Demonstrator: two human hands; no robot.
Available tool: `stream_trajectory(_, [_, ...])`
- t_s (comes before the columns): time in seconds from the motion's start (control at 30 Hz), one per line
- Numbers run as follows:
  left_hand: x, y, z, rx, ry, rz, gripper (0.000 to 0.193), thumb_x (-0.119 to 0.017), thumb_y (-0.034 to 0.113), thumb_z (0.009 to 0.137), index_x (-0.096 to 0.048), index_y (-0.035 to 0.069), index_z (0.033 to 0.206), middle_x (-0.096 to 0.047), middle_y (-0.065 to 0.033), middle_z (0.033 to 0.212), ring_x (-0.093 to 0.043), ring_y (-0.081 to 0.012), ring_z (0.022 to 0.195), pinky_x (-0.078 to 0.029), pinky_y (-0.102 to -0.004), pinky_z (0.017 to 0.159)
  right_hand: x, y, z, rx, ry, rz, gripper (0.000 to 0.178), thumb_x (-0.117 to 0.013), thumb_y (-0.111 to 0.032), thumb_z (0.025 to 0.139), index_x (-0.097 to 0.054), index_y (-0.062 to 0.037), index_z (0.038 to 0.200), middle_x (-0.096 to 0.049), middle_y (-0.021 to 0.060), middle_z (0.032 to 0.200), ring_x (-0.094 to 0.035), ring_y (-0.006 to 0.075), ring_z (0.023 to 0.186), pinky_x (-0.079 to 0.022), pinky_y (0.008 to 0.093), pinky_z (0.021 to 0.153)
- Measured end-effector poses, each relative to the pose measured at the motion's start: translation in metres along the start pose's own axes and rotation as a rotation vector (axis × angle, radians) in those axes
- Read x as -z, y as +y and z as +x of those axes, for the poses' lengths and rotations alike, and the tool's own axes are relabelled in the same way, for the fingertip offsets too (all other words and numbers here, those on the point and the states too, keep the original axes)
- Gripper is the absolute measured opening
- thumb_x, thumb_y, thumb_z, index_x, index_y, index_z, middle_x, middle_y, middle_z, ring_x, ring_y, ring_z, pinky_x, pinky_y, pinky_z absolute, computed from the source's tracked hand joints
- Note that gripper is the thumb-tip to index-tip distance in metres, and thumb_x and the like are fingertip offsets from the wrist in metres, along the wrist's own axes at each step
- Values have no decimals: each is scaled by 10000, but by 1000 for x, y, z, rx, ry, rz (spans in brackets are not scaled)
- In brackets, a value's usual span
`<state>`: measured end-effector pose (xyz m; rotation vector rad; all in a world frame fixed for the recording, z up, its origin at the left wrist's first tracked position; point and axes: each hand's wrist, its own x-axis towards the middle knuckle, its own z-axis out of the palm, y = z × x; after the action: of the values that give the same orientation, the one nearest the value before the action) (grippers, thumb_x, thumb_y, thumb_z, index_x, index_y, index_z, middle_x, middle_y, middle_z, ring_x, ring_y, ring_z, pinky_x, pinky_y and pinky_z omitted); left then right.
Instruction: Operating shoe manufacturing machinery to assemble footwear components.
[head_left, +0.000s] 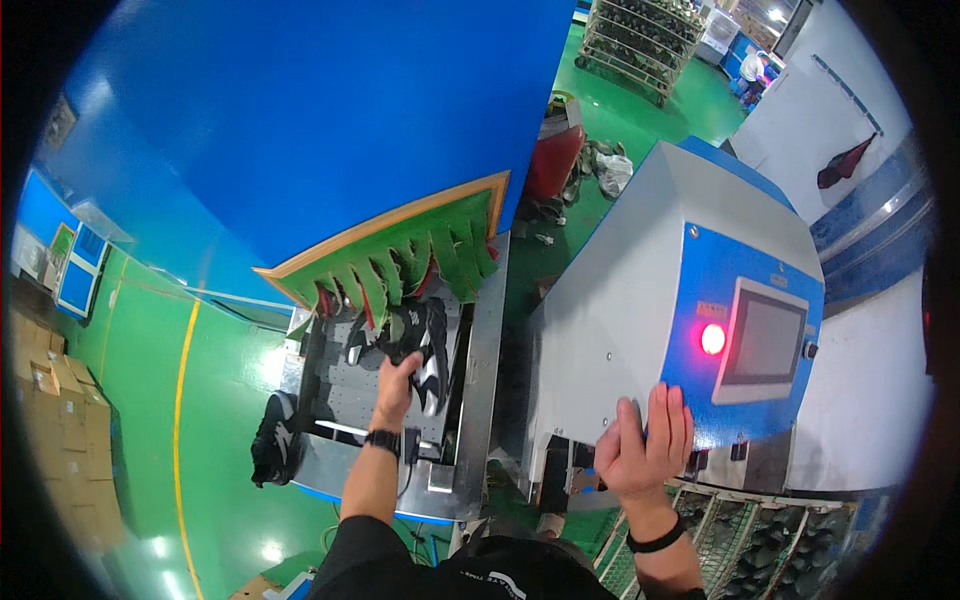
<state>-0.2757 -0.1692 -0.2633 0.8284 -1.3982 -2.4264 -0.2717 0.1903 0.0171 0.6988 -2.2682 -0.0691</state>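
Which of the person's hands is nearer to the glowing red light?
Right. The right hand is below-left of the red light, at the machine's lower edge; the left hand is farther off leftward, at a black-and-white shoe.

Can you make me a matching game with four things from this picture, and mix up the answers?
Things:
1. The person's left hand
2. The person's right hand
3. Round light
4. Hanging strips

Matches:
A. Glowing red
B. At a black-and-white shoe
C. Mostly green
D. At the lower edge of the control cabinet

Right pairs: 1-B, 2-D, 3-A, 4-C.
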Motion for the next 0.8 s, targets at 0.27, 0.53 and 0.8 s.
stream_trajectory(0.27, [-32, 17, -241, 373, -404, -334, 862, -914, 257, 710, -463, 52, 1416, -638, -106, 1262, -652, -248, 1130, -556, -405, 975, 53, -50, -92, -234, -213, 1056, 869, -721, -299, 891, -227, 23, 1529, -440, 236, 1492, -424, 382, 1384, -221, 513, 1204])
stream_trajectory(0.53, [-125, -2, -363, 26, -200, 575, 596, -696, 403, 932, -487, -18, 1298, -697, -168, 1112, -687, -304, 970, -547, -423, 840, 60, -38, -123, -763, -556, 1825, 1108, -774, -57, 755, -56, 26, 1594, -425, 152, 1461, -474, 240, 1304, -380, 372, 1128])
stream_trajectory(0.8, [-182, -30, -407, -330, -539, 1334, 373, -568, 341, 948, -596, -25, 881, -672, -282, 834, -668, -461, 830, -526, -558, 745, 93, 44, -196, -475, -681, 1238, 1079, -823, -212, 709, -240, -27, 1597, -497, 284, 1467, -497, 381, 1366, -399, 410, 1122])
